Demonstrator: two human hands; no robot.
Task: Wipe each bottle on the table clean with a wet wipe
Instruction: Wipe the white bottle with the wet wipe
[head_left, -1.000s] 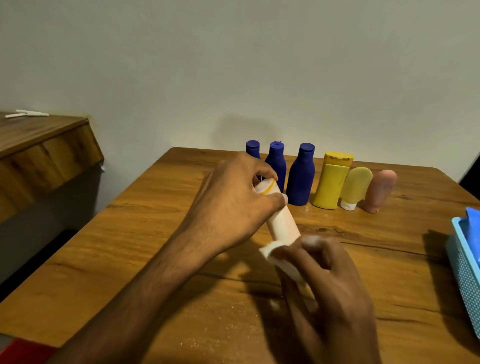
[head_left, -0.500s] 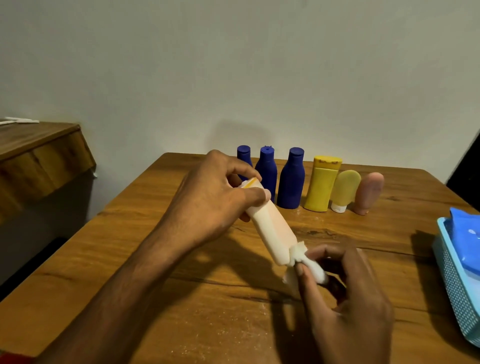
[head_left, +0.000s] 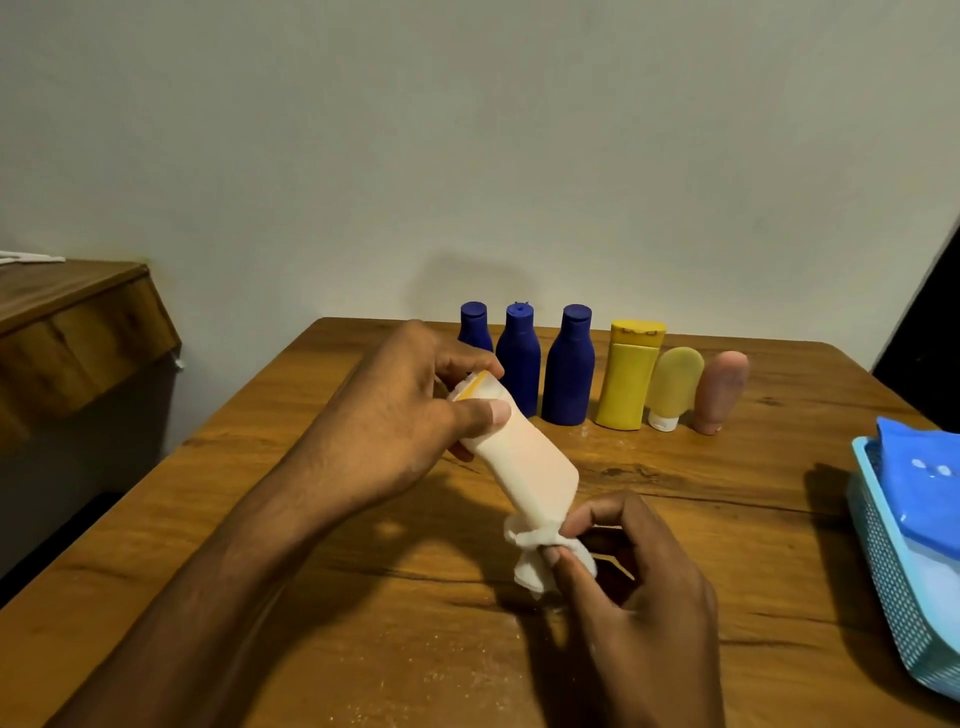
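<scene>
Left hand (head_left: 410, 415) has the pale peach bottle (head_left: 524, 457) gripped up near its cap end, thumb across the front and fingers curled behind, holding it clear of the table (head_left: 311, 519) and tilted so the base points down toward the other hand. That angle makes sense — it offers the bottom end straight to the wipe. Right hand (head_left: 634, 566) pinches a bunched white wet wipe (head_left: 530, 551) between thumb and fingertips, pressed against the bottle's lower end, just below and to the right of the left hand. The rest of the body is bare of cloth, so this looks like the finishing pass on the base, though that is only a judgement.

Beyond the left hand, well apart from the action, stands the line — three dark blue bottles (head_left: 569, 374), a yellow bottle (head_left: 626, 379), a pale yellow tube (head_left: 672, 384) on its cap and a pink tube (head_left: 719, 389). All upright, side by side, easy to take one at a time. Far off the right hand's side sits a light blue basket (head_left: 893, 571) holding a blue pack (head_left: 924, 478), probably the wipes.
</scene>
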